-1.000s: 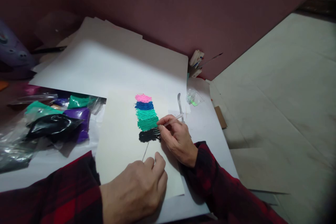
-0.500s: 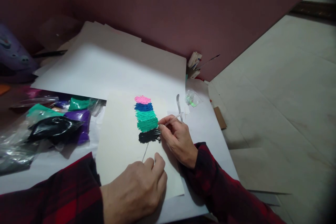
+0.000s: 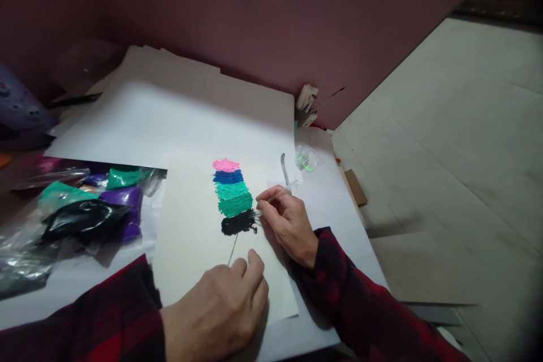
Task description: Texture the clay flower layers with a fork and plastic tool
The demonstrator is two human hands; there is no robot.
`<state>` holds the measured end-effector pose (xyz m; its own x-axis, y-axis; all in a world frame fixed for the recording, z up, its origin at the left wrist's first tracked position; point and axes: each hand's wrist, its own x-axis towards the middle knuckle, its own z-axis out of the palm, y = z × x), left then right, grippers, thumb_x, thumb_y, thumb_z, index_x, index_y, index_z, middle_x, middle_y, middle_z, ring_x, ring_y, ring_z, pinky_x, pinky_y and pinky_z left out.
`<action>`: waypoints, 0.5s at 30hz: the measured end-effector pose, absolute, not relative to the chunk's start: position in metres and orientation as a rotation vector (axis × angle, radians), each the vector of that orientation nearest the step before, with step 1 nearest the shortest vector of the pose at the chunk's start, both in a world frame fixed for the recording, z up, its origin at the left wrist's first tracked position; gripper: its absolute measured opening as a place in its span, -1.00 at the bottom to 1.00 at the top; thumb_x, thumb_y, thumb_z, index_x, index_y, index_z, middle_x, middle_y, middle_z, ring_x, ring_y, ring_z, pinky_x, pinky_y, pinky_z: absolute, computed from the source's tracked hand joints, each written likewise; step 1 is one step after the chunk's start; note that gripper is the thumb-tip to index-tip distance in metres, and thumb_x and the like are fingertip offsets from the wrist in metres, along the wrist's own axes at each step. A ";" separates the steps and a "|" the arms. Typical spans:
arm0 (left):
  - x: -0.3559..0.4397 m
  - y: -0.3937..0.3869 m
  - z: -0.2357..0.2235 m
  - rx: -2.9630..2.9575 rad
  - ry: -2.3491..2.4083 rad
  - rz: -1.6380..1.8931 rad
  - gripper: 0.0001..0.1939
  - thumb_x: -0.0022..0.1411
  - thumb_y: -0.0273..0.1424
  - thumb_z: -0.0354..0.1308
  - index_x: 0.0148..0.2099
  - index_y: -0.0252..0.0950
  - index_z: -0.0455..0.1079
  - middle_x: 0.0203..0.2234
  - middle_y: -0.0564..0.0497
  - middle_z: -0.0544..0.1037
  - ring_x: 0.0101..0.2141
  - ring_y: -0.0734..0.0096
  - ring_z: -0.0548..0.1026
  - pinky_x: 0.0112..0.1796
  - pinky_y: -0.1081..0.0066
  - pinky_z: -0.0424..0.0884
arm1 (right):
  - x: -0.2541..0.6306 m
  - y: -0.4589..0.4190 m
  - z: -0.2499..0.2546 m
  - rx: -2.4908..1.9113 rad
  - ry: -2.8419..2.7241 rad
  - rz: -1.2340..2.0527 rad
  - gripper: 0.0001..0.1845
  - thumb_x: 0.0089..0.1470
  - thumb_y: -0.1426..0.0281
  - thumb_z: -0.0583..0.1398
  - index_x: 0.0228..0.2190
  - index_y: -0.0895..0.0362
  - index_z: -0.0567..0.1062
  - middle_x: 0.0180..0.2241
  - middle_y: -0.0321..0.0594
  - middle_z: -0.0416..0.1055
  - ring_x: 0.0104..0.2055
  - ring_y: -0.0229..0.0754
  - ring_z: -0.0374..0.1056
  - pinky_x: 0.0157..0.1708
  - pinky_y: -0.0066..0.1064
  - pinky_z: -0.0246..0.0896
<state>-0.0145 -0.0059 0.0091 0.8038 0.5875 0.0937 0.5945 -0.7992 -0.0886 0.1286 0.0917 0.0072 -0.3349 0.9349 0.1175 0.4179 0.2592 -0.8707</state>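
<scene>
My right hand (image 3: 288,222) pinches a small pale plastic fork (image 3: 280,193), its tines at the right edge of a thick black band (image 3: 236,223). My left hand (image 3: 220,302) is closed on a thin metallic stick (image 3: 233,250) whose tip meets the black band's lower edge. Both hands are over a cream sheet (image 3: 186,226). Above the black lie textured bands of dark green (image 3: 236,203), light green (image 3: 231,189), blue (image 3: 228,177) and pink (image 3: 226,166). Part of the stick is hidden by my left hand.
At left lie several plastic bags of coloured material, including a black bag (image 3: 85,218) and a purple bag (image 3: 129,209). Large white sheets (image 3: 169,107) lie behind. A curved grey utensil (image 3: 285,169) and a small clear bag (image 3: 307,158) are at right, near the table's edge.
The fork's tines have shifted slightly right across the black band's right end. My left hand keeps nearly the same place with the stick. The whole view has shifted slightly.
</scene>
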 end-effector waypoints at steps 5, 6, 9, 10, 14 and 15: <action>-0.015 -0.007 0.011 -2.886 -0.943 -0.039 -0.73 0.20 -0.64 -0.17 -0.16 -0.47 0.32 -0.16 -0.38 0.46 -0.49 0.26 0.48 -0.65 0.37 0.43 | 0.130 0.091 0.009 -1.166 -1.724 1.093 -0.92 0.09 0.39 0.12 -0.36 0.14 0.38 -0.53 -0.36 0.26 -0.57 -0.38 0.11 -0.58 -0.50 0.04; -0.015 -0.006 0.012 -2.888 -0.943 -0.033 -0.73 0.20 -0.64 -0.17 -0.15 -0.47 0.32 -0.15 -0.38 0.46 -0.48 0.26 0.49 -0.65 0.37 0.43 | 0.130 0.090 0.008 -1.151 -1.730 1.115 -0.92 0.09 0.38 0.12 -0.36 0.14 0.39 -0.53 -0.36 0.25 -0.57 -0.38 0.10 -0.58 -0.50 0.04; -0.015 -0.005 0.012 -2.894 -0.935 -0.026 -0.73 0.21 -0.63 -0.17 -0.15 -0.47 0.33 -0.15 -0.38 0.46 -0.46 0.24 0.49 -0.64 0.36 0.44 | 0.129 0.089 0.006 -1.110 -1.788 1.166 -0.91 0.10 0.38 0.12 -0.36 0.14 0.39 -0.57 -0.38 0.21 -0.58 -0.38 0.10 -0.59 -0.51 0.04; -0.015 -0.005 0.013 -2.895 -0.932 -0.032 -0.73 0.21 -0.63 -0.17 -0.15 -0.47 0.33 -0.15 -0.38 0.46 -0.46 0.24 0.49 -0.64 0.36 0.44 | 0.129 0.089 0.005 -1.098 -1.803 1.173 -0.91 0.10 0.38 0.12 -0.35 0.14 0.39 -0.58 -0.38 0.20 -0.58 -0.38 0.10 -0.59 -0.51 0.04; -0.015 -0.004 0.013 -2.895 -0.923 -0.067 -0.72 0.19 -0.64 -0.16 -0.16 -0.48 0.35 -0.18 -0.39 0.48 -0.47 0.21 0.49 -0.65 0.34 0.44 | 0.126 0.089 0.003 -1.074 -1.827 1.184 -0.92 0.10 0.38 0.12 -0.35 0.14 0.39 -0.58 -0.37 0.22 -0.57 -0.36 0.14 -0.59 -0.49 0.09; -0.015 -0.004 0.012 -2.892 -0.926 -0.074 -0.72 0.19 -0.65 -0.16 -0.16 -0.49 0.35 -0.18 -0.39 0.48 -0.48 0.21 0.49 -0.65 0.34 0.44 | 0.126 0.089 0.003 -1.069 -1.832 1.189 -0.92 0.10 0.38 0.12 -0.34 0.14 0.39 -0.58 -0.37 0.23 -0.57 -0.36 0.15 -0.59 -0.49 0.10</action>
